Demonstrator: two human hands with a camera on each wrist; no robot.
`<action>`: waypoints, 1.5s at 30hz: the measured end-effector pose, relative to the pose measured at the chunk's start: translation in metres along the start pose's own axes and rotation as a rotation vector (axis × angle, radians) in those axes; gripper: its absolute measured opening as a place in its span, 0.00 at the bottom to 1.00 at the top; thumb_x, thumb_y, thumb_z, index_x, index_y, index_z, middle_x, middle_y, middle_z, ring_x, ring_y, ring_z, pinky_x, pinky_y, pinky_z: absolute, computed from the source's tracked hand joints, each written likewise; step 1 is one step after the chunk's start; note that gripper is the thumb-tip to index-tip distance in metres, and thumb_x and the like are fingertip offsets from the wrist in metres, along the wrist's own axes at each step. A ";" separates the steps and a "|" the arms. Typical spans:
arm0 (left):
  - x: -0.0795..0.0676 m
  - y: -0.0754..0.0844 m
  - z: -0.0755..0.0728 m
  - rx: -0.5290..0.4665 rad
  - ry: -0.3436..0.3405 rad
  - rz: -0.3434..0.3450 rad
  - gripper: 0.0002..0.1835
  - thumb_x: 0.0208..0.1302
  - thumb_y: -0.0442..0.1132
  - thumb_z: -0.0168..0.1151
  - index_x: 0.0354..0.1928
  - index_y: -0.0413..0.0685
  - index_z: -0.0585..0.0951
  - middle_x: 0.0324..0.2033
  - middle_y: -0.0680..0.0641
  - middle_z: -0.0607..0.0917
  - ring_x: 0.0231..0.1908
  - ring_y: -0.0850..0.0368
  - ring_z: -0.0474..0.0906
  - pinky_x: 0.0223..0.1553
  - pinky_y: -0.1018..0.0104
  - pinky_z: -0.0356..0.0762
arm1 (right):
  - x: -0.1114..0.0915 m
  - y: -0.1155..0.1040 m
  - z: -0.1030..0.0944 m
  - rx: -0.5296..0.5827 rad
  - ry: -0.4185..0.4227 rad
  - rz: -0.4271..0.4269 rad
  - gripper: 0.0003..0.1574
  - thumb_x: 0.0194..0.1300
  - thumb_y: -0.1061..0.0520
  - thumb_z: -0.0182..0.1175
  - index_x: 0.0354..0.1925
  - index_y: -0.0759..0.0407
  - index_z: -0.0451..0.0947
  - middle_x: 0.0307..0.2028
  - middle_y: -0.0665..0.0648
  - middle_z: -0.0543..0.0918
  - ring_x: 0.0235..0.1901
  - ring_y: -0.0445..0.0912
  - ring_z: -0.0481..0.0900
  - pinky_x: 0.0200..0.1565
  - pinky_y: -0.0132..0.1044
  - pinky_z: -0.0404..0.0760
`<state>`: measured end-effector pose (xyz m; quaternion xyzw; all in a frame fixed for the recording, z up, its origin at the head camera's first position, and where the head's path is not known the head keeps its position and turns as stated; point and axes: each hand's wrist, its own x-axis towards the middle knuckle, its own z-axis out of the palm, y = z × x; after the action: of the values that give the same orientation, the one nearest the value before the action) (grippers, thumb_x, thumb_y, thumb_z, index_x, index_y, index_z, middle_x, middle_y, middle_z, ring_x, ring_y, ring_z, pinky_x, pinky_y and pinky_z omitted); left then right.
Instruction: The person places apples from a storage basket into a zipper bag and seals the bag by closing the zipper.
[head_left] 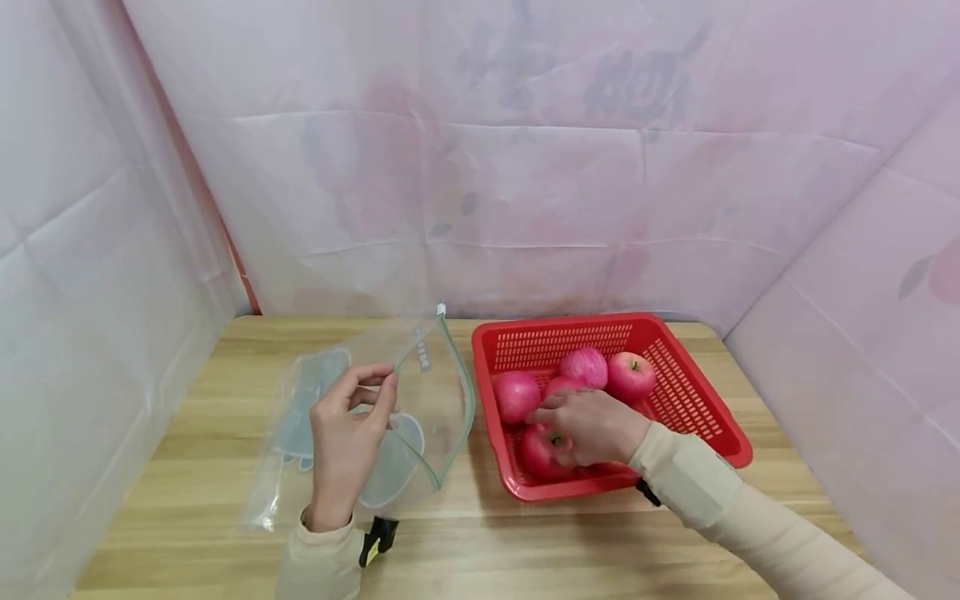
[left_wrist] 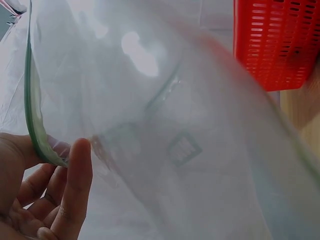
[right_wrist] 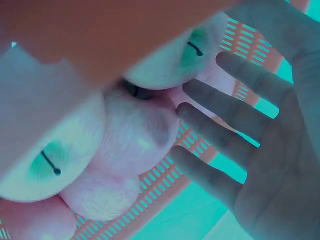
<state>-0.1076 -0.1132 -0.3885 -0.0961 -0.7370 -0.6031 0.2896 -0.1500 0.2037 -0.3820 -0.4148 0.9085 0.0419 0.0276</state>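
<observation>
My left hand pinches the green-edged mouth of a clear zip bag between thumb and fingertip. The mouth gapes toward the basket, and a white slider sits at its far end. In the left wrist view the bag film spreads out beyond the fingers. Over the front left of a red plastic basket, my right hand reaches in among several red apples. It lies over the front apple, partly covering it. The right wrist view shows its fingers spread and fairly straight, fingertips close by the apples.
Pale blue flat shapes and a rounded pale piece show through the clear bag on the left. The wooden table ends at a pale patterned sheet behind, with similar sheets along both sides.
</observation>
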 end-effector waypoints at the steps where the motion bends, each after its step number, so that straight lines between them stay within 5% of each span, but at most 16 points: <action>1: -0.001 -0.001 0.000 -0.001 0.002 -0.004 0.06 0.67 0.28 0.67 0.44 0.37 0.85 0.33 0.44 0.86 0.22 0.53 0.83 0.20 0.72 0.82 | 0.000 0.000 0.000 -0.004 -0.014 0.002 0.28 0.52 0.52 0.74 0.53 0.50 0.84 0.42 0.50 0.85 0.47 0.47 0.81 0.50 0.47 0.85; 7: -0.002 -0.005 0.000 0.000 0.005 -0.014 0.05 0.67 0.29 0.67 0.43 0.39 0.86 0.33 0.44 0.87 0.22 0.54 0.83 0.20 0.74 0.81 | 0.003 -0.004 0.000 -0.012 -0.072 0.002 0.32 0.47 0.51 0.79 0.53 0.49 0.84 0.42 0.49 0.84 0.42 0.46 0.81 0.45 0.44 0.85; 14: -0.004 -0.009 0.000 -0.015 0.003 -0.020 0.05 0.67 0.28 0.66 0.44 0.37 0.85 0.32 0.43 0.86 0.22 0.52 0.82 0.21 0.72 0.82 | 0.008 -0.007 0.006 -0.021 -0.024 -0.063 0.34 0.47 0.49 0.80 0.53 0.49 0.84 0.41 0.49 0.82 0.37 0.42 0.78 0.38 0.37 0.81; 24: -0.006 -0.016 0.001 -0.013 -0.007 -0.029 0.06 0.66 0.27 0.67 0.43 0.36 0.85 0.33 0.44 0.86 0.21 0.58 0.82 0.20 0.73 0.81 | 0.006 -0.009 0.012 -0.023 -0.027 -0.056 0.31 0.49 0.50 0.79 0.53 0.52 0.83 0.42 0.52 0.81 0.40 0.44 0.79 0.40 0.37 0.85; 39: -0.001 -0.022 0.004 -0.023 -0.025 0.014 0.06 0.66 0.26 0.66 0.43 0.34 0.85 0.33 0.42 0.87 0.21 0.60 0.82 0.20 0.73 0.81 | 0.002 -0.001 -0.014 -0.013 -0.030 0.025 0.37 0.44 0.51 0.82 0.54 0.50 0.82 0.45 0.52 0.80 0.40 0.42 0.77 0.35 0.35 0.83; 45: -0.001 -0.024 0.006 -0.023 -0.040 0.023 0.06 0.66 0.26 0.66 0.43 0.33 0.84 0.33 0.43 0.87 0.20 0.53 0.83 0.19 0.73 0.81 | 0.002 -0.002 -0.022 -0.013 -0.035 0.058 0.37 0.45 0.51 0.82 0.54 0.50 0.81 0.49 0.56 0.81 0.45 0.48 0.80 0.32 0.35 0.81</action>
<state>-0.1207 -0.1131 -0.4101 -0.1202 -0.7345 -0.6061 0.2806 -0.1504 0.1989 -0.3608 -0.3878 0.9192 0.0559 0.0395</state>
